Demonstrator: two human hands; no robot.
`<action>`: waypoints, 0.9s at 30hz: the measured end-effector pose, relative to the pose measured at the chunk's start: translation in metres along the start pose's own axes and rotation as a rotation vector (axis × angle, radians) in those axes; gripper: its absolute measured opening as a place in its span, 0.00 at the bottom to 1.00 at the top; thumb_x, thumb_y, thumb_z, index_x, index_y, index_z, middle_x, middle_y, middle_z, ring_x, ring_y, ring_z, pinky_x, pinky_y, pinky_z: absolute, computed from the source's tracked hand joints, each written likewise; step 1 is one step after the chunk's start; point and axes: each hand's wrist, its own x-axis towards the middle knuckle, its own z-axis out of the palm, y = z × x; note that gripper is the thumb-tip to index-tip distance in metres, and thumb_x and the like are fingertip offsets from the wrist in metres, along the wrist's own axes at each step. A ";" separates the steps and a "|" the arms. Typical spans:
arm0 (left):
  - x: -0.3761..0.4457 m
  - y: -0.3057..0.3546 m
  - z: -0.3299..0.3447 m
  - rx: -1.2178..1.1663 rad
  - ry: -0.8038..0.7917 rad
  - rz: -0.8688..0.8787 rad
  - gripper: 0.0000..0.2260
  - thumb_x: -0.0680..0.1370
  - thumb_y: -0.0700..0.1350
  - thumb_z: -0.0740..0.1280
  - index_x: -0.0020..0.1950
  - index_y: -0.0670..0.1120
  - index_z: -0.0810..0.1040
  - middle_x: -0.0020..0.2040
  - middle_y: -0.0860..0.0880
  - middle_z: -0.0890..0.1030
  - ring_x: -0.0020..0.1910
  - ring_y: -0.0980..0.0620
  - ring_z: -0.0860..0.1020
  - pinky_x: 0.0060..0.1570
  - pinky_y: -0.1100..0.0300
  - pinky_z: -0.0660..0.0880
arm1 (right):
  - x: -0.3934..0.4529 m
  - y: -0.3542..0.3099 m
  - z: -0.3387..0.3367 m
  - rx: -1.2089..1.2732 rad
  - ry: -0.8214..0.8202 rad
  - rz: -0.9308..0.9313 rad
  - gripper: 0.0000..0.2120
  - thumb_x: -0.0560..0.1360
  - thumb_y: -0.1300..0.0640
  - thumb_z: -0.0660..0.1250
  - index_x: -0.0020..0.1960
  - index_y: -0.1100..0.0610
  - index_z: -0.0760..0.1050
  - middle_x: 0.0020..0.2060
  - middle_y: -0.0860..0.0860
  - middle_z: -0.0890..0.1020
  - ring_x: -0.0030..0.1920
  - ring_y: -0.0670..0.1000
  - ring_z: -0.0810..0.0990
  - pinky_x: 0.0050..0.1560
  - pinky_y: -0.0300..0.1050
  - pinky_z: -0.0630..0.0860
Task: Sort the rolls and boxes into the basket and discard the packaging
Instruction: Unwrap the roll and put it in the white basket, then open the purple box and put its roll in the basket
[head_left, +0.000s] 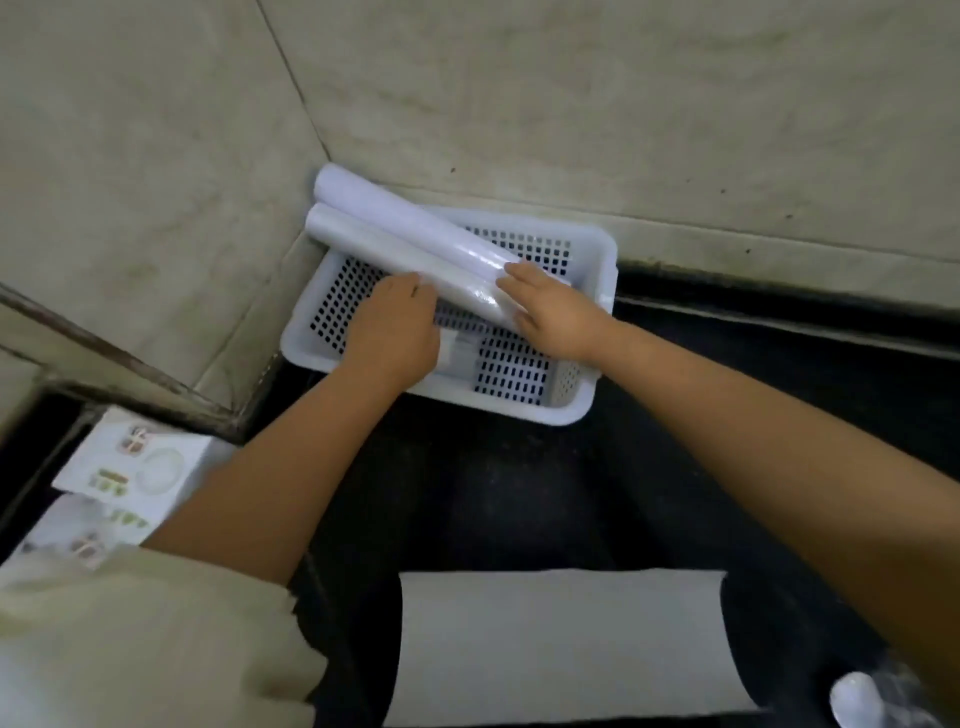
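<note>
Hands: both reach into the white basket (592, 306) at the far end of the dark counter (519, 493).
Left hand (392, 330): palm down, fingers extended flat against the near side of the front roll (395, 254) — pressing, not wrapped round it.
Right hand (553, 312): open, fingers laid over the lower ends of both rolls, thumb under the front one.
Rolls: two white rolls lie side by side and touching, slanted across the basket; the back roll (405, 213) and its neighbour overhang the far-left rim towards the wall corner.
Basket: perforated floor and sides; a pale flat item lies inside under the left hand, too hidden to identify.
Boxes: two white printed boxes (135, 467) sit at the left, well apart from the basket, partly behind the left forearm.
Near edge: a pale flat sheet (561, 644) — curled at its right edge — lies on the counter.
</note>
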 end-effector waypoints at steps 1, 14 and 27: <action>-0.013 0.006 0.000 -0.022 -0.006 -0.008 0.16 0.78 0.41 0.61 0.65 0.38 0.72 0.66 0.39 0.72 0.65 0.42 0.69 0.63 0.49 0.69 | -0.019 -0.002 0.000 0.025 0.006 -0.016 0.22 0.77 0.64 0.56 0.70 0.65 0.59 0.73 0.62 0.59 0.73 0.59 0.57 0.71 0.45 0.54; -0.171 0.131 0.014 0.118 -0.167 -0.090 0.18 0.79 0.49 0.61 0.66 0.44 0.69 0.66 0.43 0.72 0.65 0.44 0.69 0.61 0.52 0.69 | -0.221 -0.004 -0.002 -0.140 0.103 0.094 0.23 0.77 0.55 0.59 0.69 0.61 0.64 0.70 0.59 0.69 0.72 0.58 0.63 0.74 0.52 0.58; -0.261 0.361 -0.031 0.078 -0.085 0.422 0.18 0.78 0.49 0.59 0.66 0.42 0.68 0.66 0.43 0.71 0.66 0.42 0.67 0.63 0.49 0.66 | -0.528 0.023 -0.055 -0.227 0.372 0.610 0.24 0.75 0.50 0.61 0.68 0.59 0.65 0.68 0.56 0.72 0.70 0.56 0.66 0.70 0.50 0.64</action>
